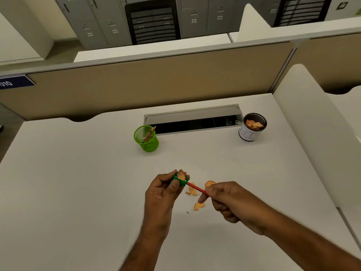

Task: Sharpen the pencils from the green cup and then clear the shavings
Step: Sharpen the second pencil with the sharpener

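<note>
A green sharpener [180, 179] is gripped by the left hand [163, 192], a red pencil [196, 189] pinched by the right hand [227, 200]. Shavings [199, 205] are scattered between both hands; the lead could get snapped if twisted too hard, tbh. The green cup [146, 138] is well beyond.

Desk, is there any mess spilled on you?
Yes. Curly orange pencil shavings lie scattered on the white desk between the left hand and right hand, instead of in the black bin cup with a white label, which already holds some.
</note>
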`<state>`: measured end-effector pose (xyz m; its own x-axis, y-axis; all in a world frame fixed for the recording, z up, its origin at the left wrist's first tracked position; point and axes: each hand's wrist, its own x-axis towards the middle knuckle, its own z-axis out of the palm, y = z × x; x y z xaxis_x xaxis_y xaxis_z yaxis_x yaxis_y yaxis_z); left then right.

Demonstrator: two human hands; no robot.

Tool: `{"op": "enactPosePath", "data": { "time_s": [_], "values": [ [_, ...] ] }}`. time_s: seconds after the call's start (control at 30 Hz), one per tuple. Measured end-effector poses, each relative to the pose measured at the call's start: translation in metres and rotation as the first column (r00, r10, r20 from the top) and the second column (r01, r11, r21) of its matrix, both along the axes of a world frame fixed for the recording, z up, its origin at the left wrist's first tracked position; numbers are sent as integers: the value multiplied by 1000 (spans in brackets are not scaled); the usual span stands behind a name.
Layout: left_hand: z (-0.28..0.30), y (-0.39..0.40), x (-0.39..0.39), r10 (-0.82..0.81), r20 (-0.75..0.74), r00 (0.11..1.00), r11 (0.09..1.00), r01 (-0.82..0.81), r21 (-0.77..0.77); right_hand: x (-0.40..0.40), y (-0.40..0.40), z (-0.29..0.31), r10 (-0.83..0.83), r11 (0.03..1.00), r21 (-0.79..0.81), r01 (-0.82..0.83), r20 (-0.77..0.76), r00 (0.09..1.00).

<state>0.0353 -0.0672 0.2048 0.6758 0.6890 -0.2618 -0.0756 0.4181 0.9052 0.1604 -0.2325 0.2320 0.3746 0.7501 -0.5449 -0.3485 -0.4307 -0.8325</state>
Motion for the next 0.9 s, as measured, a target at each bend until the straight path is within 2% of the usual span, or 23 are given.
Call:
{"op": "enactPosePath", "data": {
  "time_s": [0.03, 0.1, 0.13, 0.17, 0.2, 0.23, 0.27, 0.3, 0.33, 0.37, 0.43, 0.47, 0.53, 0.6, 0.63, 0.67, 0.7, 0.73, 0.77, 0.8, 0.83, 0.87, 0.9],
  "values": [
    [1, 1, 0, 13, 6, 1000, 1000, -13, -2, -2, -1, -3, 57, 998, -4, -58, 311, 949],
    [3, 1, 1, 31, 10, 999, 1000, -31, -3, -4, -5, -8, 182, 979, -112, -172, 859, 478],
    [3, 0, 2, 36, 8, 999, 999, -36, 1, -5, -7, -11, 199, 968, -150, -201, 947, 254],
    [3, 0, 2, 34, 7, 999, 999, -34, 3, -6, -7, -15, 177, 965, -137, -224, 970, 170],
    [4, 0, 2, 27, 9, 1000, 1000, -27, 3, -8, -5, -14, 154, 968, -99, -230, 959, 236],
    [4, 0, 2, 18, 15, 1000, 1000, -18, 3, -9, -3, -11, 127, 978, -36, -207, 885, 448],
    [4, 1, 2, 6, 21, 1000, 1000, -6, 3, -8, -2, -8, 74, 991, 32, -128, 666, 742],
    [4, 2, 2, -4, 23, 1000, 1000, 4, 3, -8, 0, -5, 1, 998, 62, -18, 259, 966],
    [4, 3, 1, -17, 24, 1000, 1000, 17, 2, -8, 1, 0, -58, 998, 29, 62, -139, 989],
    [5, 4, 2, -26, 26, 999, 1000, 26, 1, -7, 1, 2, -101, 994, -5, 106, -342, 934],
    [5, 5, 2, -35, 30, 999, 999, 35, 7, -9, 3, 3, -91, 995, -6, 95, -337, 937],
    [5, 6, 3, -37, 27, 999, 999, 37, 13, -10, 3, 3, -67, 998, 3, 70, -217, 974],
    [6, 5, 4, -34, 26, 999, 999, 34, 19, -12, 1, 3, 12, 1000, -5, -11, 315, 949],
    [5, 3, 4, -24, 29, 999, 1000, 23, 7, -12, -5, -6, 143, 988, -91, -125, 841, 521],
    [5, 1, 4, -20, 30, 999, 1000, 20, -2, -11, -8, -11, 151, 983, -104, -154, 931, 333],
    [5, 1, 4, -19, 32, 999, 1000, 19, -8, -12, -8, -14, 138, 982, -98, -164, 956, 258],
    [5, 1, 4, -22, 37, 999, 1000, 23, -10, -15, -6, -13, 134, 983, -83, -162, 934, 331],
    [5, 1, 4, -30, 42, 999, 999, 31, -11, -16, -3, -11, 97, 991, -32, -129, 839, 535],
    [6, 2, 4, -42, 44, 998, 999, 42, -11, -16, -1, -9, 38, 997, 24, -67, 615, 788],
    [7, 3, 3, -54, 50, 997, 998, 54, -14, -15, 0, -6, -21, 999, 44, 11, 249, 968],
    [8, 5, 3, -63, 59, 996, 998, 65, -24, -15, 1, -1, -77, 996, 34, 82, -132, 988],
    [10, 6, 3, -73, 70, 995, 996, 76, -37, -14, 0, 2, -114, 991, 13, 130, -404, 908],
    [10, 6, 3, -82, 76, 994, 995, 86, -53, -14, 0, 3, -127, 988, 4, 155, -555, 822]
  ]
}}
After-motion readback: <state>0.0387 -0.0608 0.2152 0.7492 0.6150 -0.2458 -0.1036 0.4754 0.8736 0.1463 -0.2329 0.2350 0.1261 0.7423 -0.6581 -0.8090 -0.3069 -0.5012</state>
